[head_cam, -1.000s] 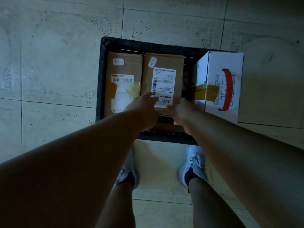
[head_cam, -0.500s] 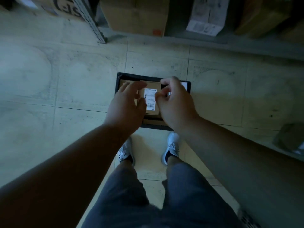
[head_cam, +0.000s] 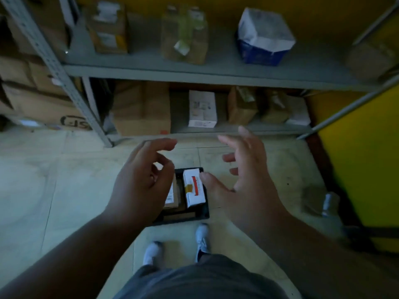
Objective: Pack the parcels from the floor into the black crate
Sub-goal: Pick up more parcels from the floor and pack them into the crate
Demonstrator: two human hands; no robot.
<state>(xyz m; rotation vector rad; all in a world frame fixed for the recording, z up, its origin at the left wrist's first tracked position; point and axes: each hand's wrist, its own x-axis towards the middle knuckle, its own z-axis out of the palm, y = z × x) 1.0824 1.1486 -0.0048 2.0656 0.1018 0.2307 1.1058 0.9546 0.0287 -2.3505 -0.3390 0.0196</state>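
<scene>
Nearest the cam: grey shorts [head_cam: 200, 279] at the bottom edge, two white shoes [head_cam: 201, 238] on the pale tiled floor [head_cam: 54, 180] just below.

Both arms reach fwd, hands up in the air above the crate, holding nothing. Left hand [head_cam: 138, 186]: back of hand to cam, fingers loosely curled inward, thumb and index apart, nothing between them. Right hand [head_cam: 244, 180]: palm turned left, fingers spread and mostly straight, thumb pointing toward the crate; no contact w/ anything.

Black crate [head_cam: 203, 213] sits on the floor just ahead of the shoes, partly hidden by the left hand. Inside, right side: white parcel [head_cam: 194, 190] w/ a red mark and a yellowish tape patch, standing slightly tilted. Left of it a brown cardboard parcel [head_cam: 172, 197] w/ a white label, mostly behind the left hand. More brown card shows at the near end of the crate; can't tell if it's a separate parcel.

Right, on the floor near a yellow panel [head_cam: 358, 169]: a blurry wrapped item [head_cam: 319, 201], too smeared to ID.

Farther: grey metal shelving [head_cam: 194, 72]. Lower shelf: big brown box [head_cam: 142, 111], white box [head_cam: 201, 108], smaller brown packs. Upper shelf: brown box, wrapped bottles [head_cam: 185, 33], blue-and-white box [head_cam: 263, 37]. Far left: stacked cartons [head_cam: 32, 100].
</scene>
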